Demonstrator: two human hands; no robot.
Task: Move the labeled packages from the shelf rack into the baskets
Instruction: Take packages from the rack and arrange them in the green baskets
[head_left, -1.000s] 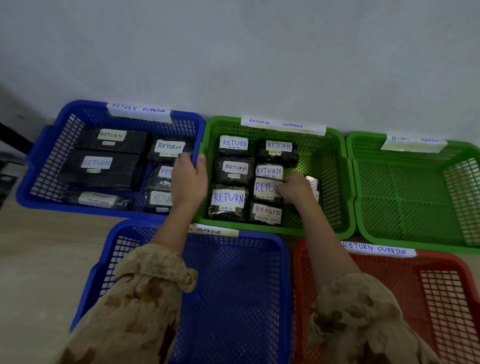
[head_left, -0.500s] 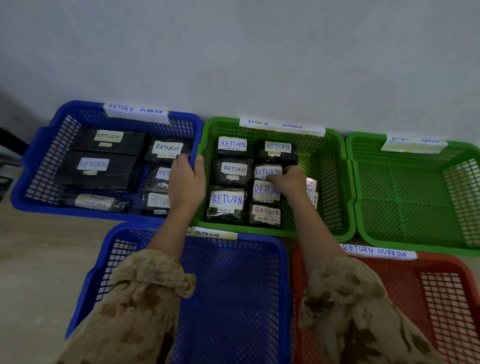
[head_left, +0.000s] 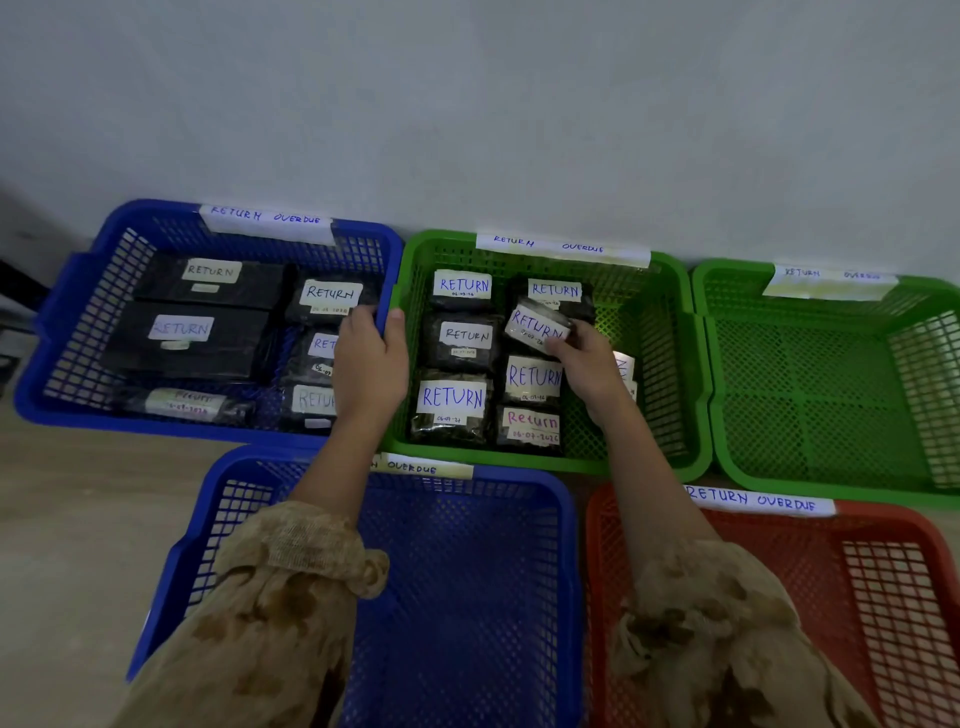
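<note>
Against white wall (head_left: 467, 104), basket tags (head_left: 562, 248) read "RETURN OVERDUE", packages (head_left: 452, 402) "RETURN".

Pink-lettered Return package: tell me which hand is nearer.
Right. The right hand holds a tilted package just beyond the pink-lettered package, up and right; the left hand grips the far blue basket rim, farther left.

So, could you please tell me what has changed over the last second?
The right hand moved back across the middle green basket, pinched a RETURN package and tipped it up off its row. The left hand still grips the back blue basket's rim; other packages lie unchanged.
</note>
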